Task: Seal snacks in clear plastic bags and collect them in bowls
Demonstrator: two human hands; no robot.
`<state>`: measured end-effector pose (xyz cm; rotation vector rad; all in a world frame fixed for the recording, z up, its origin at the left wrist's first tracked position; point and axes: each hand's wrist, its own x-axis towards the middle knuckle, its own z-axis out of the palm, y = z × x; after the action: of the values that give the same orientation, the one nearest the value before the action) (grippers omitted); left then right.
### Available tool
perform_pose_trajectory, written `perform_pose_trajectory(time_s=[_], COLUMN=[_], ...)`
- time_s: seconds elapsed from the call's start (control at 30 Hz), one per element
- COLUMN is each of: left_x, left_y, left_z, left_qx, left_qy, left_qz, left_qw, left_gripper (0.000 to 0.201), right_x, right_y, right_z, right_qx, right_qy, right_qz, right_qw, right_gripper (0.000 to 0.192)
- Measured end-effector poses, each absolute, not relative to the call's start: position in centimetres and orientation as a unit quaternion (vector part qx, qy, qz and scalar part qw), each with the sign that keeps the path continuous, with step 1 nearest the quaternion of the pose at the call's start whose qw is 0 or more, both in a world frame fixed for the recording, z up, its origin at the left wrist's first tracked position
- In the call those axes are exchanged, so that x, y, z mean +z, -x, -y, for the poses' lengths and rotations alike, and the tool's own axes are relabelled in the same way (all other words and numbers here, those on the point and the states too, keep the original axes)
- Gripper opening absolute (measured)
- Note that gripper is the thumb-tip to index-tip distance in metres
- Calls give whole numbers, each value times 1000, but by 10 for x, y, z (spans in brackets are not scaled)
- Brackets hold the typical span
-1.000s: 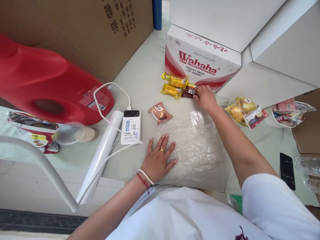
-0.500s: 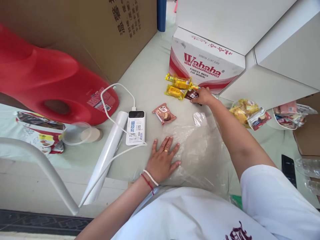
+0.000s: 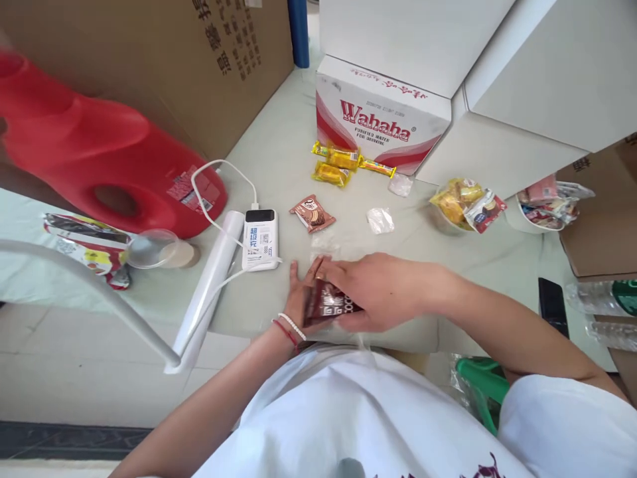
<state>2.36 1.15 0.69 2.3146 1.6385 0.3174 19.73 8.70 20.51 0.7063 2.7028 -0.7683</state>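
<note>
A dark brown snack packet (image 3: 328, 302) with white lettering is gripped in my right hand (image 3: 383, 292) near the table's front edge. It overlaps my left hand (image 3: 299, 295), whose visible fingers are stretched out and apart; the packet and my right hand hide the rest. Whether my left hand touches the packet I cannot tell. Some clear plastic film (image 3: 326, 245) shows just beyond my fingers. Farther up lies a brown wrapped biscuit (image 3: 312, 213). Yellow-wrapped snacks (image 3: 332, 174) rest by the Wahaha carton (image 3: 381, 113). A crumpled clear wrapper (image 3: 381, 220) lies on the table.
On the left are a white power bank (image 3: 260, 242) with a cable, a white roll (image 3: 213, 285), a plastic cup (image 3: 154, 249) and a big red jug (image 3: 124, 166). To the right stand snack-filled bowls (image 3: 450, 222) and a black phone (image 3: 552, 305). A green stool (image 3: 482, 375) is below.
My right hand has brought the brown packet from beside the carton to my left hand. The clear bag has shifted from the table's middle towards me, mostly out of sight. The view has shifted slightly.
</note>
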Motion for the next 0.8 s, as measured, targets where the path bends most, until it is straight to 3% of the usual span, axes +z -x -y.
perform_pose_trajectory(time_s=[0.07,0.13,0.27,0.4,0.57,0.67,0.8], left_x=[7,5,0,-2,-1,0,0], left_y=[-22,-20,-15,-14,-18,-21,-22], left_z=[-13,-13,-12,-11,-11,-10,-9], left_qx=[95,77,68,75,63,52,43], left_qy=[-813,-816,-815,-814,-807,-803,-804], left_qz=[-554,-551,-553,-553,-569,-577,-577], left_qw=[152,155,159,158,145,136,136], left_gripper=[77,84,94,100,99,99,103], right_x=[184,164,137,139,174,170,118], right_y=[-218,-260,-360,-409,-361,-303,-245], right_z=[-83,-85,-85,-74,-69,-72,-74], right_qx=[-248,-263,-413,-402,-207,-150,-148], right_qy=[-307,-391,-498,-563,-517,-453,-429], right_qz=[-894,-849,-726,-706,-827,-878,-890], right_qw=[214,239,232,154,-76,-45,48], right_gripper=[32,30,42,49,51,39,32])
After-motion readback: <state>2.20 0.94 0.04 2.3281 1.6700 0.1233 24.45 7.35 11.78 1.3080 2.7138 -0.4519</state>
